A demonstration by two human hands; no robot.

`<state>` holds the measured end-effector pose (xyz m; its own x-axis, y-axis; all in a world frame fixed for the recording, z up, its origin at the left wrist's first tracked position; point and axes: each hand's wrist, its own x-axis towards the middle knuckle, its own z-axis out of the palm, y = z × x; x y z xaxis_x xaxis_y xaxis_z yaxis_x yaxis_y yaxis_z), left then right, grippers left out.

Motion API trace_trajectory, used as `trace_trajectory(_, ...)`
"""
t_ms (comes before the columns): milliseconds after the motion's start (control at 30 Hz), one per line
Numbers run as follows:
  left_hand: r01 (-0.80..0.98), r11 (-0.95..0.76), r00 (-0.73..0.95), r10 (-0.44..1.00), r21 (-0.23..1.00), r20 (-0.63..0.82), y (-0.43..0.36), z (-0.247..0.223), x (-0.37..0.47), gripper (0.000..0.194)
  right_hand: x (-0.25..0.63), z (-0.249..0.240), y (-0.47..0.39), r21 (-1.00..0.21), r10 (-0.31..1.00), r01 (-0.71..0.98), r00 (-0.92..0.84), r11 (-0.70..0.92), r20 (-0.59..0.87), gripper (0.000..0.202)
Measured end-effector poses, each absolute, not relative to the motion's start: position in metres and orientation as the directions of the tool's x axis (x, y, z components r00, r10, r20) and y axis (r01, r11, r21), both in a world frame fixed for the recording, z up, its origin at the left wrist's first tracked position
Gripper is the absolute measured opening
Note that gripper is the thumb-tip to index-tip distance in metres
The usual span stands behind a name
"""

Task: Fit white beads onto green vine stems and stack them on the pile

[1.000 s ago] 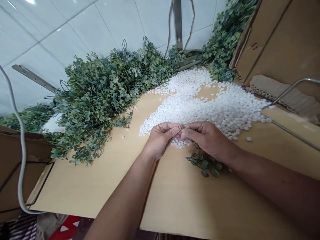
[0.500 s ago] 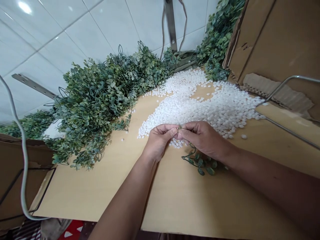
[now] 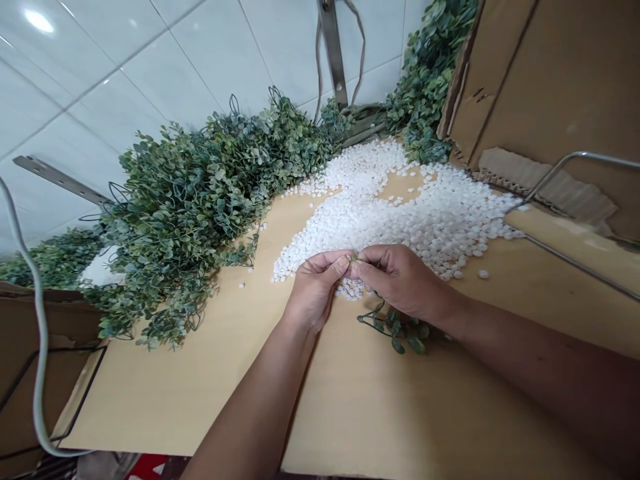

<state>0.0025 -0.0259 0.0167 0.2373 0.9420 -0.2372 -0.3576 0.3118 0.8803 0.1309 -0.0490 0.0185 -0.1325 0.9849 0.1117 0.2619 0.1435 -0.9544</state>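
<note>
My left hand (image 3: 314, 287) and my right hand (image 3: 407, 277) meet fingertip to fingertip just in front of a heap of small white plastic pieces (image 3: 350, 220). My right hand is closed on an artificial leaf sprig (image 3: 416, 344), whose green leaves and curled stem hang out below the palm. A bit of green shows between the two pinches. The left thumb and index finger press together there, but what they hold is too small and covered to make out.
A large pile of artificial greenery (image 3: 200, 200) lies left against the tiled wall (image 3: 200, 60). More foliage (image 3: 430, 80) stands at the back right beside a cardboard box (image 3: 560, 87). A bent metal rod (image 3: 585, 267) crosses the right side. A pale cable (image 3: 40, 347) hangs at far left.
The view has shifted slightly. My hands stay pinched together at the same spot, with a little more green showing between the fingertips.
</note>
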Motion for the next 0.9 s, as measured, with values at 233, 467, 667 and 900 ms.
trace_trajectory(233,-0.313,0.291,0.254,0.943,0.904,-0.215,-0.027,0.018,0.003,0.027,0.131,0.02,-0.052,-0.942,0.985,0.3,-0.119,0.152,0.121,0.028)
trace_trajectory(467,-0.304,0.316,0.298,0.927,0.899,-0.225,-0.026,0.017,0.001,0.025,0.133,0.019,-0.051,-0.95,0.987,0.283,-0.129,0.132,0.098,0.025)
trace_trajectory(667,-0.34,0.345,0.341,0.912,0.875,-0.227,-0.024,0.018,0.001,0.025,0.137,0.017,-0.049,-0.965,0.974,0.227,-0.209,0.131,0.083,0.025)
trace_trajectory(900,-0.421,0.314,0.362,0.919,0.851,-0.16,-0.024,0.012,0.005,0.031,0.152,0.043,-0.052,-0.931,0.968,0.294,-0.187,0.218,0.168,0.038)
